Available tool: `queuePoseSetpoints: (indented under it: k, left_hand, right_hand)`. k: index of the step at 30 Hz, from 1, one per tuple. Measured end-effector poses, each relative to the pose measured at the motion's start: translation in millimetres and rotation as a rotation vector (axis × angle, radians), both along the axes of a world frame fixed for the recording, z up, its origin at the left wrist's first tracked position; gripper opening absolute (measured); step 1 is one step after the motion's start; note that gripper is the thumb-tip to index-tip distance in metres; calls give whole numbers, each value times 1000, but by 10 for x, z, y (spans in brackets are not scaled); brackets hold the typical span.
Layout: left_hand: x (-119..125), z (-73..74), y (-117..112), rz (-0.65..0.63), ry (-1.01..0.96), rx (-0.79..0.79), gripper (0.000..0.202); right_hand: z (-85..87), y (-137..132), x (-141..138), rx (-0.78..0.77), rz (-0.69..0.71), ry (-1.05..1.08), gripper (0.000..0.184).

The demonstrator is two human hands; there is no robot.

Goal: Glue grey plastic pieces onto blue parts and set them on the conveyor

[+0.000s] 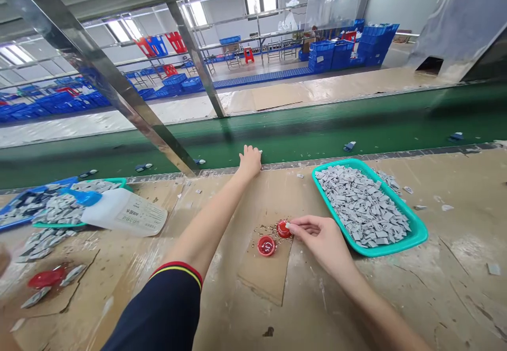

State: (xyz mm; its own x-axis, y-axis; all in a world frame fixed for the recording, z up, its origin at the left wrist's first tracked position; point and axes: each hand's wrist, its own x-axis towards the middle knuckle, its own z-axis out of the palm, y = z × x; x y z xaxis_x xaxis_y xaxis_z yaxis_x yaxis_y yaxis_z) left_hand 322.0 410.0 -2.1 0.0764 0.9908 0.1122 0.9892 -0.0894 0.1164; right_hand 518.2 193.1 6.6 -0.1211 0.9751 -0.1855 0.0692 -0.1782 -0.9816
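My left hand (250, 162) reaches onto the green conveyor belt (293, 142) with its fingers curled down. A pale tip shows beside its fingers; the rest is hidden. Between thumb and fingertips, my right hand (320, 237) pinches a small light-grey plastic piece (289, 225) at the edge of a red cap (282, 229). A second red cap (266, 246), holding some liquid, sits in front of it. Both caps rest on a wet, stained cardboard piece (265, 279). Right of my right hand stands a turquoise basket (419, 233) heaped with small grey plastic pieces (362, 203).
Dark-and-white parts (349, 146) lie spaced along the belt. On the left are a white bottle with a blue top (127, 212), a blue tray (8, 227) and a red dish (46, 277). A slanted metal post (158, 142) rises near the belt.
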Motion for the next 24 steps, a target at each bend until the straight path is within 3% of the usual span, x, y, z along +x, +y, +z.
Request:
queuePoseSetpoints:
  k: [7,10,14,16,20,24]
  left_hand:
    - [130,143,-156,-84,-220,56,26]
    - [212,257,-343,-116,-382,81,31]
    - [217,457,-939,-149,-670,91,36]
    - [152,566,-1364,-134,-1102,54,36]
    - [9,692,-2156,106,-1544,-63,35]
    - [46,587,-2559,330,-1715,-37,30]
  right_hand:
    - [-74,41,-16,-3,-10,-46,29]
    - [-89,40,-15,-3,-13,-56,31]
    - [-29,42,27,-74,20,42,33]
    - [37,34,69,-151,43,115,33]
    - [151,10,162,-306,84,316,28]
    - [191,-11,197,-435,107,536,24]
